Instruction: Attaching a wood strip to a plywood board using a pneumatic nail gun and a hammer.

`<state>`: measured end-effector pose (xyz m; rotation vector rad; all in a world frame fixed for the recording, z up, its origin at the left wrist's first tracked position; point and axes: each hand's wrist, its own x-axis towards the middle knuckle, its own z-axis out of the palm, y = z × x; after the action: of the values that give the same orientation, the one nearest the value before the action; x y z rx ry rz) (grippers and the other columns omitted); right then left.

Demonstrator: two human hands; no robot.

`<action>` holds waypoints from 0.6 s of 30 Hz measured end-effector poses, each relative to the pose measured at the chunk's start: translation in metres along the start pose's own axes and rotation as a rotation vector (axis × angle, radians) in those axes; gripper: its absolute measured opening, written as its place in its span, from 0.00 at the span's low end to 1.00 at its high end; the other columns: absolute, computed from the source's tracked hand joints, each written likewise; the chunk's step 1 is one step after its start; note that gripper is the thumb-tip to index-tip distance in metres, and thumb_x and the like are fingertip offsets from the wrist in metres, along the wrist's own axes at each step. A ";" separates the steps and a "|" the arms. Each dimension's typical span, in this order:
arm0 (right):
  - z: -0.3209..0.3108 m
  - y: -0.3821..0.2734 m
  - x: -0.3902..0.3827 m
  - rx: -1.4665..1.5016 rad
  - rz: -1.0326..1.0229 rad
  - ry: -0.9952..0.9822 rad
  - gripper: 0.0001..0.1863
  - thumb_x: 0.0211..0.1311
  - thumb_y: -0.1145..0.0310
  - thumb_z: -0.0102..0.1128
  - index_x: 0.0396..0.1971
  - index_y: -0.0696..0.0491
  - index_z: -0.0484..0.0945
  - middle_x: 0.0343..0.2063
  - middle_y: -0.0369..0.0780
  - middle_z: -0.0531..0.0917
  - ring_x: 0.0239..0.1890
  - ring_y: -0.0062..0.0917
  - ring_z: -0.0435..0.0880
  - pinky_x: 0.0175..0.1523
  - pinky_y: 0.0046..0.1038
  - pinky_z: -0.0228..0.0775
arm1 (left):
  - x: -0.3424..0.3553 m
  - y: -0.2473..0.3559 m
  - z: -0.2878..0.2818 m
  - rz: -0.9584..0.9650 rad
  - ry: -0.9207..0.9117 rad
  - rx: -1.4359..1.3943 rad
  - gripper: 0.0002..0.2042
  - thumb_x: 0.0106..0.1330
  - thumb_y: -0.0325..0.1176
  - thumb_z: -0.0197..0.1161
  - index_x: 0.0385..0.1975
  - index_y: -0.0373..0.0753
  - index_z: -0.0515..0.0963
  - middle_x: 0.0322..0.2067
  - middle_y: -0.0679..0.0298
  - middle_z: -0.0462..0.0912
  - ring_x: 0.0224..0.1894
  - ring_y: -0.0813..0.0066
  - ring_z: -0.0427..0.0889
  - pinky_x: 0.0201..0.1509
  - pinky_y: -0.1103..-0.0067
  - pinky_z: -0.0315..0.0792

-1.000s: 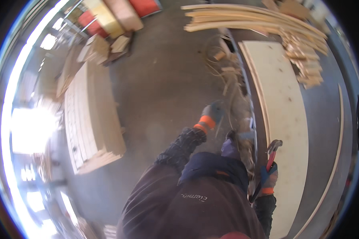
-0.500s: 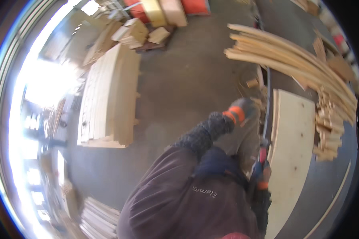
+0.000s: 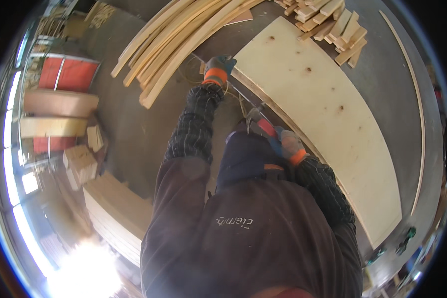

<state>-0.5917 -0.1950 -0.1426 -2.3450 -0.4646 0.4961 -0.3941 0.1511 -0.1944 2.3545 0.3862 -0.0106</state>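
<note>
In a blue-grey glove with an orange cuff, my left hand [image 3: 217, 70] is at the far left corner of a pale wooden panel [image 3: 323, 94]. Its fingers are curled against that corner; the fingertips are partly hidden. My right hand [image 3: 290, 143], gloved alike, is closed round the red grip of a hammer [image 3: 266, 127]. The hammer's metal head points away to the left, beside the panel's near curved edge. Broad and slightly curved, the panel lies on a grey table and shows several dark knots.
Long curved wooden strips [image 3: 179, 44] lie beyond my left hand. Short wooden offcuts [image 3: 335, 25] are piled past the panel, and a thin strip [image 3: 416, 99] lies at the right. A stack of pale boards [image 3: 115, 208] stands at the lower left, near red panels [image 3: 67, 74].
My view has turned right, bringing the panel to the middle. My left hand has moved from beside the table edge to the panel's corner. The hammer stays in my right hand.
</note>
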 end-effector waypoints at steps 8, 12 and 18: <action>0.015 -0.052 0.065 -0.001 0.235 -0.146 0.19 0.67 0.55 0.61 0.48 0.53 0.81 0.42 0.53 0.86 0.48 0.51 0.85 0.53 0.46 0.77 | 0.084 0.000 0.005 0.060 -0.479 0.187 0.27 0.61 0.50 0.76 0.55 0.40 0.86 0.49 0.56 0.90 0.48 0.60 0.88 0.55 0.69 0.79; 0.030 -0.059 0.078 -0.104 0.342 -0.190 0.16 0.72 0.59 0.58 0.52 0.51 0.82 0.40 0.53 0.86 0.45 0.50 0.85 0.50 0.43 0.76 | 0.099 -0.004 0.016 -0.010 -0.591 0.068 0.25 0.59 0.46 0.79 0.52 0.38 0.86 0.45 0.58 0.91 0.37 0.65 0.87 0.41 0.71 0.80; 0.032 -0.075 0.089 0.231 0.422 -0.084 0.16 0.69 0.61 0.56 0.48 0.54 0.82 0.44 0.54 0.87 0.50 0.52 0.85 0.54 0.46 0.77 | 0.102 -0.006 0.006 -0.205 -0.718 -0.197 0.22 0.56 0.39 0.83 0.48 0.35 0.87 0.35 0.60 0.89 0.23 0.73 0.79 0.26 0.73 0.73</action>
<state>-0.5445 -0.0849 -0.1327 -2.2018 0.0567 0.8007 -0.2978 0.1786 -0.2146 1.9441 0.2488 -0.8468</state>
